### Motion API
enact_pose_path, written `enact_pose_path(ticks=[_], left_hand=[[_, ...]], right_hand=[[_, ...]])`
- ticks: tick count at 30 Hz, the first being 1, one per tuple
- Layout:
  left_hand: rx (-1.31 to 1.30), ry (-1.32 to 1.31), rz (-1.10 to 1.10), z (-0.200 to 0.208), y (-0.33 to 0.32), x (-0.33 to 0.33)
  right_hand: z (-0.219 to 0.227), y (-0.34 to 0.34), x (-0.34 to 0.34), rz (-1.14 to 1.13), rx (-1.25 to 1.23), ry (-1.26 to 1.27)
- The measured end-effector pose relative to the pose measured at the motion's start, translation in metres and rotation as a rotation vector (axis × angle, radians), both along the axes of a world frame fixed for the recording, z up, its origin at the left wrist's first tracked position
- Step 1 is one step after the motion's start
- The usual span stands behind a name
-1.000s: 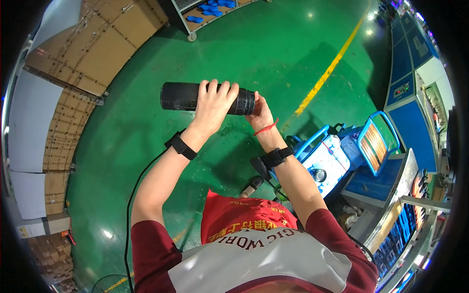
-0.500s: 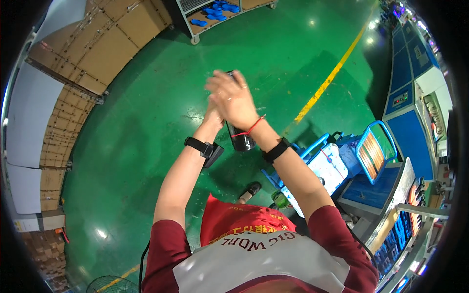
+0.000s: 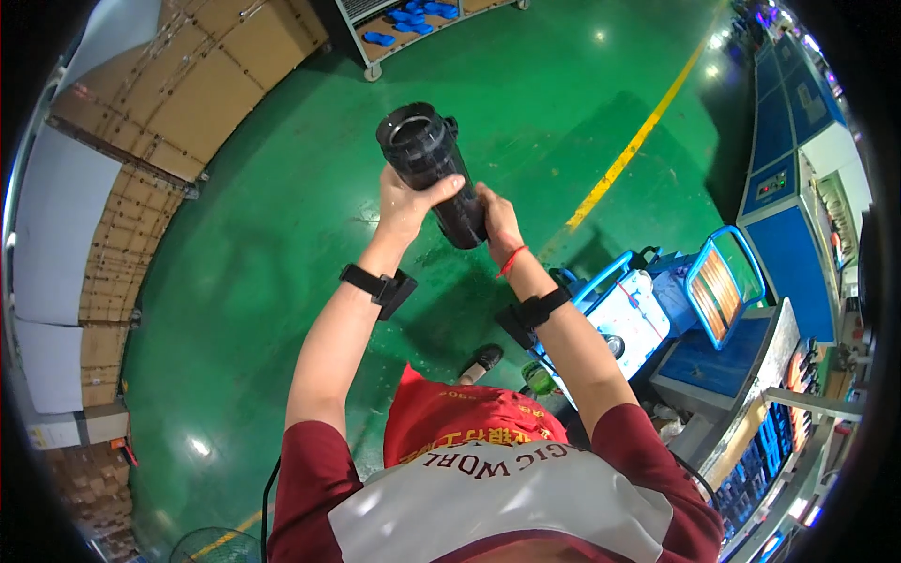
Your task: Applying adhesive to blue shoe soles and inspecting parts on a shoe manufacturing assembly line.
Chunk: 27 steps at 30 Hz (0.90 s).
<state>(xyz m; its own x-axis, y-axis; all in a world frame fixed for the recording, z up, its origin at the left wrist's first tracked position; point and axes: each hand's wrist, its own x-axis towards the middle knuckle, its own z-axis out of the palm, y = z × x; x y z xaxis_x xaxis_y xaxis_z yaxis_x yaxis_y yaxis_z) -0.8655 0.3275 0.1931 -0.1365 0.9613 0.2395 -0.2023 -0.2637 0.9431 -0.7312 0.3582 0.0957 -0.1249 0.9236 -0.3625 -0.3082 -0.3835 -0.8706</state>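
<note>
A dark, translucent-looking cylindrical bottle [image 3: 460, 211] is held out over the floor, tilted, its round mouth up and away from me. A small clip-like lug sits beside the rim. My left hand [image 3: 404, 202] wraps around the bottle's left side, thumb laid across the front. Against the lower right side rests my right hand [image 3: 500, 218], closed on the body near the base; its fingertips are partly hidden behind the bottle. Each forearm wears a black strap, and a red cord circles the right wrist. What is inside the bottle cannot be made out.
A blue-framed chair [image 3: 718, 291] and a white-topped blue stool or cart [image 3: 619, 314] stand at right, by a workbench [image 3: 751, 375] and blue machine cabinets [image 3: 793, 244]. Stacked cardboard panels [image 3: 216, 70] line the left. A wheeled rack [image 3: 375, 56] holds blue slippers at the far side.
My right hand has come off the bottle's top and down to its lower right side, so the mouth now shows. The bottle has moved slightly up and leans left.
</note>
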Motion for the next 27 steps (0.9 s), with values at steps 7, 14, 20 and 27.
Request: enact_pose_path(ticks=[7,14,20,27], left_hand=[[0.279,1.386,0.120,0.007,-0.008,-0.006],[0.606,2.079,0.183,0.009,-0.004,-0.013],[0.788,2.204,0.246,0.017,0.003,-0.009],[0.791,2.237,0.298,0.014,0.000,-0.011]], right_hand=[[-0.027,0.010,0.012,-0.111,-0.223,0.876],[-0.039,0.009,-0.021,-0.209,-0.413,0.832],[-0.057,0.019,-0.036,-0.079,-0.373,1.076],[-0.055,0.033,-0.035,-0.047,-0.332,1.306]])
